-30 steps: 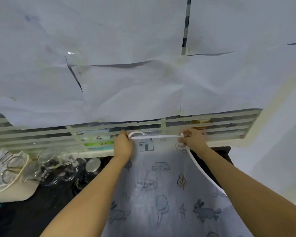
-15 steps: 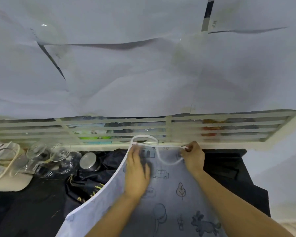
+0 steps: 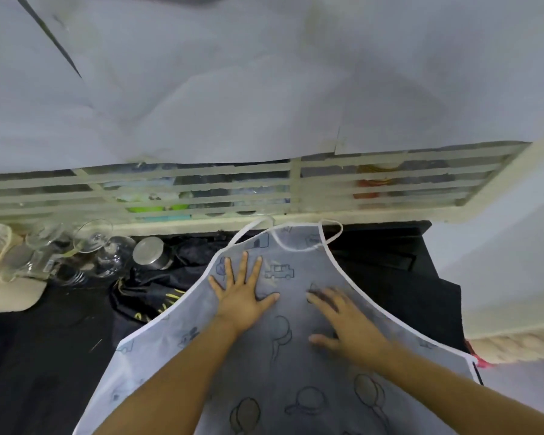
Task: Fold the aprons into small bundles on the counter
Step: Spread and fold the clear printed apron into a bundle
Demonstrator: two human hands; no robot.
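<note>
The apron [image 3: 296, 365], thin, limp and likely slippery, lies under the flat, spread left hand [image 3: 241, 296] and right hand [image 3: 349, 328], neither gripping; pinch its bound edges outside each palm.

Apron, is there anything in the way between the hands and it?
No, nothing visible. The left hand lies flat on the apron; the blurred right hand seems on it too. The apron lies spread on the counter.

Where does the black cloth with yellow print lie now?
In the head view, the black cloth lies crumpled on the dark counter, at the left edge of the printed apron and just in front of the steel container.
</note>
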